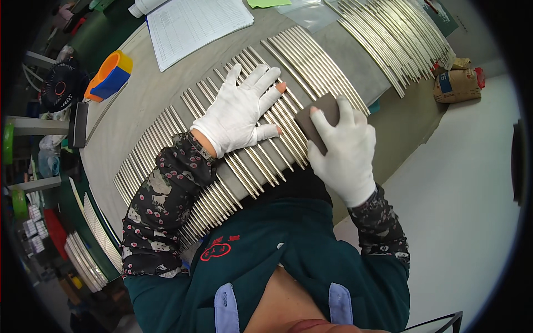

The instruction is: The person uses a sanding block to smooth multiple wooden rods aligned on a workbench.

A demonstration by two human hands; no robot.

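**Pad on the rods**

Left hand (240,111) lies spread flat on the rods (261,161) lining the table (139,100). Right of it, the right hand (343,152) pinches a brown pad (314,119) against the rods

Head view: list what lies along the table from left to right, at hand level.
Orange-and-blue tape roll → left hand flat on the metal rods → dark sanding block → right hand → brown package.

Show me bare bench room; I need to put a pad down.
Bare grey top lies between the paper sheet and the near rods, beside the tape roll. Another strip separates near rods from far rods. Under both hands it's crowded.
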